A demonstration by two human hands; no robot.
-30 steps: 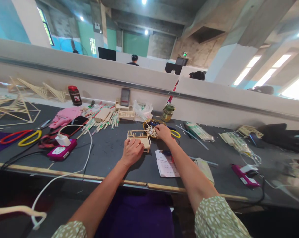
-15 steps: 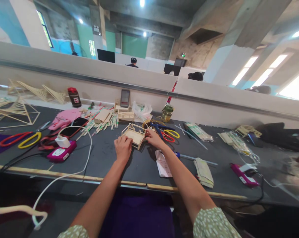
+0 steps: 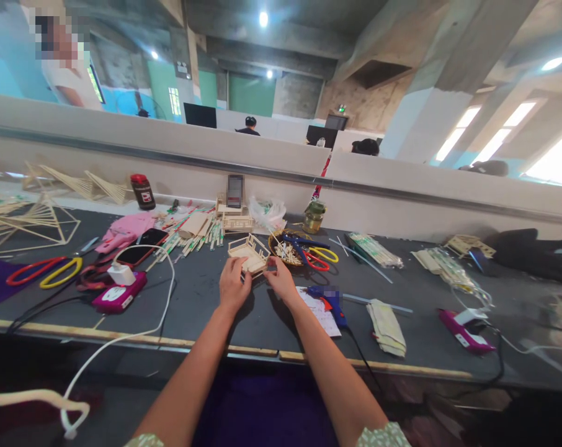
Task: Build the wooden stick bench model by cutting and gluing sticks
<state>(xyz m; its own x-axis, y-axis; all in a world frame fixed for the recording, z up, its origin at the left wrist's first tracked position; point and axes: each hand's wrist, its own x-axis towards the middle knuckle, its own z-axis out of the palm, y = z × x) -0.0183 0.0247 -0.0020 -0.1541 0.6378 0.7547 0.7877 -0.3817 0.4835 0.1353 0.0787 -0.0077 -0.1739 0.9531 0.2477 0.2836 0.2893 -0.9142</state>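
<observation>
A small model of pale wooden sticks (image 3: 248, 247), with a flat floor and low railings, sits tilted on the dark table in front of me. My left hand (image 3: 234, 282) is closed on its near left edge, thumb and fingers along the front. At the near right corner, my right hand (image 3: 280, 279) pinches the model; its fingertips partly hide the spot. Behind the right hand stands a basket of short wooden pieces (image 3: 286, 251), with blue-handled pliers (image 3: 304, 239) and red-and-yellow scissors (image 3: 319, 256) on it. A blue glue gun (image 3: 333, 303) lies over white paper (image 3: 325, 321) to the right.
A folded cloth (image 3: 386, 328) lies right of the glue gun. On the left are a purple power strip (image 3: 119, 293) with a white cable, a phone (image 3: 144, 247) and scissors (image 3: 60, 273). A propped phone (image 3: 235, 191), a glass jar (image 3: 313, 216) and stick bundles stand along the partition.
My right hand has moved down to the model's near corner, uncovering the basket and glue gun. The model has turned slightly. A person has appeared beyond the partition at upper left.
</observation>
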